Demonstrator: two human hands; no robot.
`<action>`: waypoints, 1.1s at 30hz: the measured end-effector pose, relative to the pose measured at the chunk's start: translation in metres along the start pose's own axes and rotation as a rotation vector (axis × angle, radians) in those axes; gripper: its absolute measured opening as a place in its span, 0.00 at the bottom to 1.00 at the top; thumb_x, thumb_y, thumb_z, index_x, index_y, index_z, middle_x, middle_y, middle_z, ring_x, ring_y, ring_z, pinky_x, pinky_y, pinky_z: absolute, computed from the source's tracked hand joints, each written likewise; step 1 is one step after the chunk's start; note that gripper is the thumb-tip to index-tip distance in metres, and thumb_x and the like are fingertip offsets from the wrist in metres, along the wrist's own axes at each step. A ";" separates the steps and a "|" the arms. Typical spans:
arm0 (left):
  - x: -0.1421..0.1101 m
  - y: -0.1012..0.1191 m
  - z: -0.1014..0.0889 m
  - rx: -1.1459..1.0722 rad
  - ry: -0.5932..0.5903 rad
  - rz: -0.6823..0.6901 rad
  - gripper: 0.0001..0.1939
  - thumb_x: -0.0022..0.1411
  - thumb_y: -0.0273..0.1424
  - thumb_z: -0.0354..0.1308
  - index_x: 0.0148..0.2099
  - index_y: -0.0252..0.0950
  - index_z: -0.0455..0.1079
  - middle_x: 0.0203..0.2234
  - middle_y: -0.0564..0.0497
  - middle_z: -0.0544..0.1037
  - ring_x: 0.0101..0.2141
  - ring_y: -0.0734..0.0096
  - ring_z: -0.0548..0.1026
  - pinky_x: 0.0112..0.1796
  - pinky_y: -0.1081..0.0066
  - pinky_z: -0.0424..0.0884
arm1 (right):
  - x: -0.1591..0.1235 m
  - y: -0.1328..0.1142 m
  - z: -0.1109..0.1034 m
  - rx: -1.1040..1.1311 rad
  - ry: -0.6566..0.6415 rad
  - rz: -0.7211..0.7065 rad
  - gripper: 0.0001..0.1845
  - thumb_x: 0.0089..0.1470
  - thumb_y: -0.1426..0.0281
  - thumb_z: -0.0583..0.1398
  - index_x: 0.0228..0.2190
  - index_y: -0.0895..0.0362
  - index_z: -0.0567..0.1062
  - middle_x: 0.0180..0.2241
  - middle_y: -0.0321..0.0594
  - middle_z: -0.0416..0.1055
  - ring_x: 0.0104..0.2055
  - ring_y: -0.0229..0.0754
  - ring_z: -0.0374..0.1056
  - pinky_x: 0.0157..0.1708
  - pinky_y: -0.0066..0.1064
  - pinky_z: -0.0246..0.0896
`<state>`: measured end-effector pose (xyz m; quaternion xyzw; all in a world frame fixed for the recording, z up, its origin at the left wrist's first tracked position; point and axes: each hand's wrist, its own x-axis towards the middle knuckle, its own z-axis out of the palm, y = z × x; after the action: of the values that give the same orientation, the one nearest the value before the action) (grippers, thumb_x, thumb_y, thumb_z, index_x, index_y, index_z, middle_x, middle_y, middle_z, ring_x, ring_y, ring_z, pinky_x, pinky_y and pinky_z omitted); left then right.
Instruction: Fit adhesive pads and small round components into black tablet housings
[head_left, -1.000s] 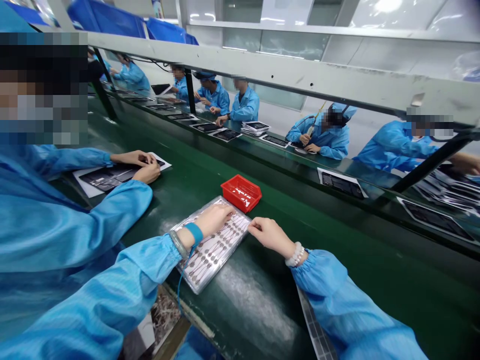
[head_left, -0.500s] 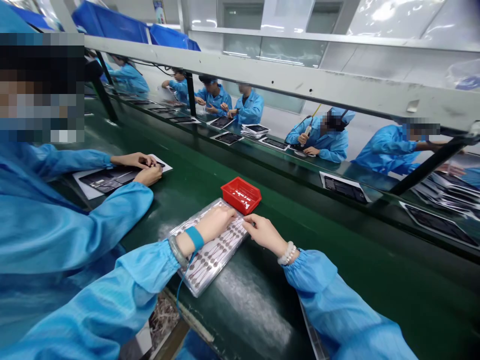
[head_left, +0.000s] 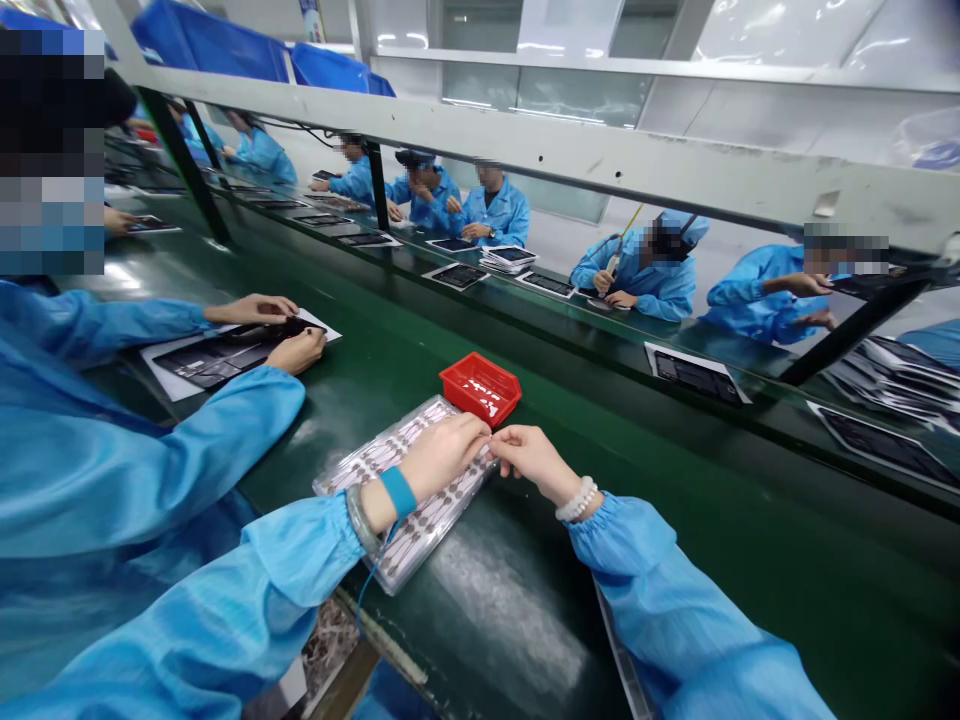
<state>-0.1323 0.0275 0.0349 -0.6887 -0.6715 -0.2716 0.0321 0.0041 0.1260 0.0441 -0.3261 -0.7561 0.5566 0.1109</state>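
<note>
Over by the green conveyor belt (head_left: 517, 590), the left hand (head_left: 442, 458) and right hand (head_left: 531, 460) are half closed, fingertips (head_left: 489, 437) pinched together (whatever they pinch is too small to tell) above a clear plastic tray (head_left: 352, 463) of small metal parts (head_left: 424, 530), just beside a red plastic basket (head_left: 480, 388).

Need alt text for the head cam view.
A left hand and right hand meet at the fingertips above a clear plastic tray of silvery parts in rows on a green conveyor belt. A red plastic basket sits just beyond. Alongside, a co-worker in a blue smock handles a dark panel.
</note>
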 end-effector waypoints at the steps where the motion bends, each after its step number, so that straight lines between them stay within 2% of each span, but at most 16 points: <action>1: 0.000 0.001 0.001 0.015 -0.003 0.011 0.09 0.67 0.29 0.48 0.38 0.36 0.69 0.35 0.48 0.76 0.38 0.66 0.75 0.41 0.67 0.69 | 0.000 0.001 -0.001 0.014 0.004 0.002 0.04 0.52 0.75 0.57 0.26 0.60 0.70 0.25 0.34 0.74 0.16 0.26 0.61 0.15 0.18 0.49; 7: 0.006 0.010 0.006 0.082 -0.019 0.012 0.09 0.66 0.29 0.50 0.37 0.36 0.71 0.32 0.49 0.76 0.34 0.67 0.75 0.36 0.70 0.68 | -0.002 0.008 -0.005 0.021 0.026 -0.008 0.05 0.53 0.74 0.56 0.26 0.60 0.70 0.26 0.35 0.74 0.17 0.26 0.62 0.16 0.18 0.51; 13: 0.026 0.016 0.003 0.163 -0.015 -0.038 0.07 0.64 0.27 0.51 0.34 0.37 0.69 0.28 0.52 0.75 0.31 0.71 0.74 0.33 0.74 0.67 | -0.006 0.012 -0.018 -0.123 0.071 -0.011 0.06 0.54 0.72 0.55 0.28 0.59 0.71 0.27 0.36 0.74 0.20 0.28 0.64 0.18 0.19 0.53; 16: 0.046 0.005 -0.003 0.250 0.018 -0.129 0.08 0.66 0.28 0.49 0.36 0.34 0.69 0.30 0.50 0.75 0.33 0.70 0.74 0.35 0.71 0.68 | -0.012 0.016 -0.031 -0.275 0.084 0.005 0.07 0.54 0.70 0.54 0.29 0.59 0.72 0.25 0.35 0.73 0.22 0.31 0.65 0.21 0.21 0.54; 19: 0.067 -0.016 -0.004 0.345 0.018 -0.207 0.09 0.66 0.34 0.52 0.40 0.32 0.69 0.34 0.49 0.74 0.36 0.67 0.73 0.40 0.63 0.70 | -0.023 0.024 -0.037 -0.481 0.022 0.025 0.07 0.51 0.72 0.57 0.25 0.58 0.73 0.24 0.35 0.73 0.25 0.34 0.67 0.25 0.23 0.55; 22: 0.078 -0.034 0.002 0.409 -0.023 -0.235 0.12 0.65 0.36 0.55 0.44 0.32 0.68 0.39 0.47 0.73 0.40 0.65 0.73 0.42 0.59 0.70 | -0.035 0.032 -0.026 -0.685 -0.042 0.051 0.07 0.49 0.72 0.58 0.23 0.57 0.76 0.25 0.39 0.75 0.30 0.40 0.70 0.28 0.27 0.56; 26: 0.075 -0.045 0.008 0.451 -0.070 -0.233 0.12 0.65 0.36 0.55 0.45 0.32 0.69 0.41 0.47 0.73 0.41 0.65 0.73 0.43 0.58 0.71 | -0.040 0.039 -0.003 -0.858 -0.073 0.043 0.10 0.53 0.69 0.56 0.28 0.54 0.78 0.31 0.43 0.77 0.36 0.46 0.73 0.30 0.30 0.58; 29: 0.066 -0.048 0.004 0.467 -0.069 -0.247 0.12 0.65 0.37 0.55 0.44 0.33 0.69 0.40 0.48 0.74 0.41 0.65 0.73 0.44 0.58 0.70 | -0.037 0.040 0.006 -0.935 -0.057 0.007 0.13 0.57 0.68 0.53 0.32 0.54 0.77 0.37 0.42 0.77 0.39 0.46 0.73 0.33 0.31 0.59; 33: 0.057 -0.054 -0.008 0.458 -0.062 -0.253 0.10 0.65 0.35 0.54 0.41 0.33 0.70 0.38 0.49 0.74 0.41 0.65 0.72 0.44 0.59 0.68 | -0.035 0.039 0.008 -1.025 -0.019 -0.039 0.15 0.60 0.69 0.49 0.37 0.55 0.75 0.42 0.44 0.74 0.40 0.45 0.73 0.35 0.32 0.61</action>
<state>-0.1889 0.0811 0.0483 -0.5819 -0.7969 -0.0931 0.1325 0.0413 0.1047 0.0127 -0.3194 -0.9387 0.1152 -0.0597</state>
